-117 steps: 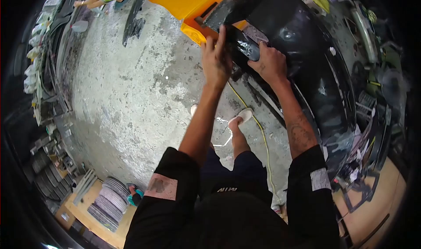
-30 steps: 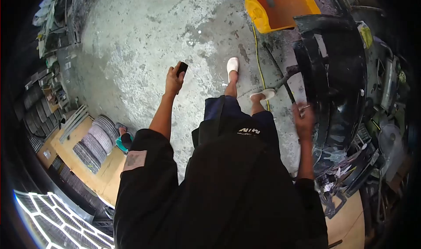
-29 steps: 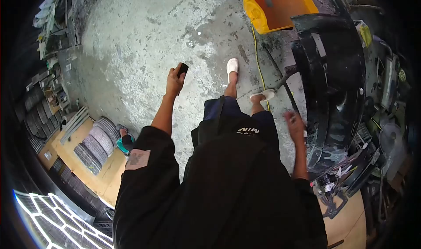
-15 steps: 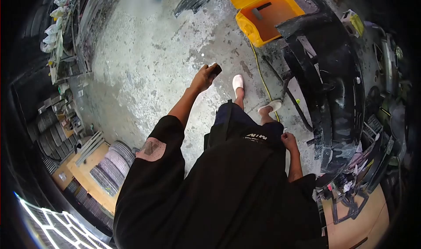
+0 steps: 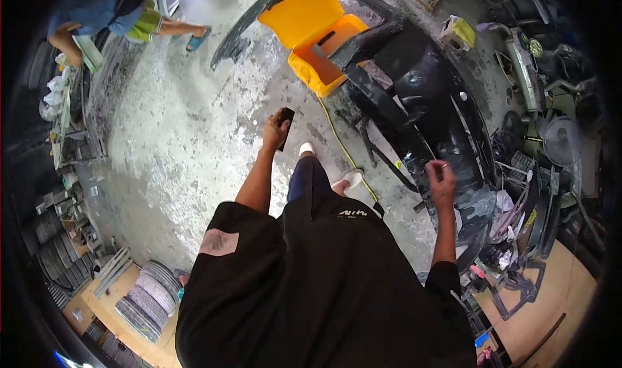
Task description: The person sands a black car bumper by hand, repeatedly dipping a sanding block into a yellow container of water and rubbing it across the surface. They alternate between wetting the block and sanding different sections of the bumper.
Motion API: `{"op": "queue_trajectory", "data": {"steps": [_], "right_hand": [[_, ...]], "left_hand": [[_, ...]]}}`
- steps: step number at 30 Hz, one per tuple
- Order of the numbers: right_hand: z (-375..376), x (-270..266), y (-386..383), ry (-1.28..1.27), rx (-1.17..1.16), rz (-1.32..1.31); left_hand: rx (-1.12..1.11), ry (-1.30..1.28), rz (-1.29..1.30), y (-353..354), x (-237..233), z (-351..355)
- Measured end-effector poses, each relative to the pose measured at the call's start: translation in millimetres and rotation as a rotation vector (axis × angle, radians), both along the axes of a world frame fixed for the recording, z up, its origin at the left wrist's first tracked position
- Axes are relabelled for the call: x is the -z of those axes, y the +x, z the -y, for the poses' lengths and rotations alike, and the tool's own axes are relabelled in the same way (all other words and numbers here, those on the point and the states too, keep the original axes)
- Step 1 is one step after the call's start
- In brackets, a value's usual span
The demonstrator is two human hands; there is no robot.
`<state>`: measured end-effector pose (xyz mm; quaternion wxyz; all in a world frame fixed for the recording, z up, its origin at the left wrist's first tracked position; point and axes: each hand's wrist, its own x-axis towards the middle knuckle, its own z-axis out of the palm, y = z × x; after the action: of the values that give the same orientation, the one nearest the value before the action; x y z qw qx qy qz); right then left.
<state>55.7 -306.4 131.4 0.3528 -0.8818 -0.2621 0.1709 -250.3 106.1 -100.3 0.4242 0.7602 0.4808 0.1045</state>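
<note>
My left hand [image 5: 275, 132] is raised in front of me over the concrete floor, shut on a small black block [image 5: 286, 118]. My right hand [image 5: 440, 177] hangs beside the near end of a black car bumper [image 5: 427, 102], fingers curled and pinched together. Whether they hold anything is too small to tell. The bumper lies on the floor to my right, glossy side up. My white shoes [image 5: 353, 177] stand between the two hands.
An open yellow box [image 5: 319, 70] sits at the bumper's far end, and a yellow cable [image 5: 342, 149] runs from it past my feet. Another black panel [image 5: 238, 30] lies beyond. A person [image 5: 107, 15] bends at the top left. Stacked tyres [image 5: 146, 300] are lower left, and parts clutter the right.
Since half a second ago my view has swung toward the bumper. My right hand has risen from my hip to the bumper's near end. My left hand still holds the black block.
</note>
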Motion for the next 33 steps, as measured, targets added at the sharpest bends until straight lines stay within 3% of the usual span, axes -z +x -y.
{"op": "queue_trajectory", "data": {"steps": [3, 5, 6, 11, 14, 19, 23, 25, 29, 30, 31, 33], "right_hand": [[-23.0, -19.7, 33.6, 0.016, 0.053, 0.153], [-35.9, -14.4, 56.9, 0.026, 0.053, 0.292], [-43.1, -9.4, 72.0, 0.028, 0.039, 0.426], [-89.6, 33.6, 144.1, -0.027, 0.198, 0.459], [-124.1, 61.5, 144.6, -0.145, 0.415, 0.525], [-137.4, 96.6, 158.2, -0.249, 0.421, 0.699], [-130.4, 104.4, 157.3, -0.071, 0.518, 0.630], [-112.4, 108.4, 161.9, -0.223, 0.393, 0.745], [-32.0, 157.8, 125.7, -0.904, 0.771, 0.563], [-130.9, 122.8, 169.5, -0.161, 0.430, 0.882], [-126.6, 115.8, 166.8, -0.338, 0.365, 0.989], [-135.8, 112.1, 164.3, -0.194, 0.485, 0.916]], "left_hand": [[0.009, -0.117, 0.073, 27.0, -9.0, -11.2], [0.070, 0.207, 0.136, 55.9, -10.3, -29.1], [0.081, 0.208, 0.142, 74.0, -9.0, -43.1], [0.142, -0.011, 0.196, 181.1, 13.4, -119.4], [0.186, -0.118, 0.335, 248.1, 71.8, -148.7], [0.216, 0.009, 0.302, 362.8, 197.0, -175.5], [0.438, 0.061, 0.080, 407.2, 311.6, -178.9], [0.585, 0.053, 0.004, 411.8, 353.0, -187.7], [0.782, 0.041, -0.049, 440.3, 422.8, -206.1], [0.803, 0.030, -0.039, 453.7, 433.8, -199.9], [0.828, 0.010, -0.042, 464.5, 441.1, -191.9], [0.856, -0.002, -0.040, 477.3, 433.6, -179.9]]}}
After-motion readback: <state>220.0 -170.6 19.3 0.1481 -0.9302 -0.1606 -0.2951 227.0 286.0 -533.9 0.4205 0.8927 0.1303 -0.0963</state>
